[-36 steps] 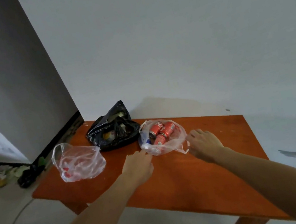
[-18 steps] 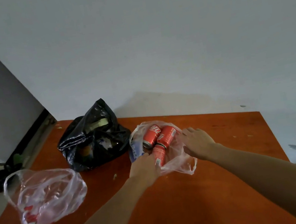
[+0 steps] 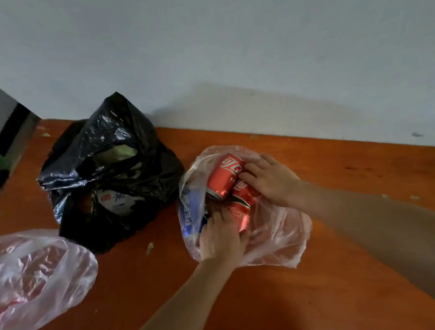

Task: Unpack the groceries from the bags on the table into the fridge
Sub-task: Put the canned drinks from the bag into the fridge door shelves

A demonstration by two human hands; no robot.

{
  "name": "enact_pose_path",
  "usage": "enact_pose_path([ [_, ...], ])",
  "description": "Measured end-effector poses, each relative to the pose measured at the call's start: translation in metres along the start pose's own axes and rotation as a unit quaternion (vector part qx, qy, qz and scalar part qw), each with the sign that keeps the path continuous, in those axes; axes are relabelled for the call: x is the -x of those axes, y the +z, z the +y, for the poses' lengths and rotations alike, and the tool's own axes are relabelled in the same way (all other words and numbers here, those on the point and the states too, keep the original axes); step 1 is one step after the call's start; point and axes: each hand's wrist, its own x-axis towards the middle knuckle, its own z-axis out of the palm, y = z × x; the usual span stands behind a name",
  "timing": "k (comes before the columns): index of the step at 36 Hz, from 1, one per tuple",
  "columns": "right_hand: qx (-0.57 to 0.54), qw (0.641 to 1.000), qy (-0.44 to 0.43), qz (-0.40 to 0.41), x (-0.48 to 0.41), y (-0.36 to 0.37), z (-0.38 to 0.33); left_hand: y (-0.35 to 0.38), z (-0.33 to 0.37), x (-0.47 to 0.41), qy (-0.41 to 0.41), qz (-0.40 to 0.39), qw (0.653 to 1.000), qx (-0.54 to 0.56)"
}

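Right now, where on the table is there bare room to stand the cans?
Bare table lies near the front edge between the forearms, and right of the clear can bag toward the far right corner. The left side is crowded: black bag and pink-tinted bag.

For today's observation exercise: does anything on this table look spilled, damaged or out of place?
Nothing is spilled or broken. Small pale scraps litter the orange table, one beside the black bag. The cans lie on their sides in the clear bag, jumbled but intact, with both hands on them.
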Motion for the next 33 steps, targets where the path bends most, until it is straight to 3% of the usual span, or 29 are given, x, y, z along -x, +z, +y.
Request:
enact_pose_path([
  [6,-0.030,0.999,0.009,0.038,-0.017,0.026,-0.001,0.021,0.006,0.003,0.005,-0.024,0.997,-0.077],
  [9,-0.048,0.997,0.008,0.052,-0.020,0.030,0.000,0.024,0.003,0.000,0.010,-0.017,0.997,-0.069],
  [12,-0.070,0.997,0.021,0.015,-0.017,0.022,0.003,0.024,-0.002,-0.001,0.020,-0.022,0.998,-0.048],
  [18,-0.133,0.987,0.086,0.002,-0.002,-0.004,0.002,0.012,-0.009,0.000,0.056,-0.021,0.998,0.016],
  [26,-0.239,0.949,0.187,0.090,0.035,-0.056,-0.016,-0.027,-0.027,0.019,0.110,0.038,0.993,0.003],
  [33,-0.236,0.927,0.255,0.138,0.078,-0.105,-0.047,-0.076,-0.051,0.045,0.165,0.074,0.982,-0.055],
])
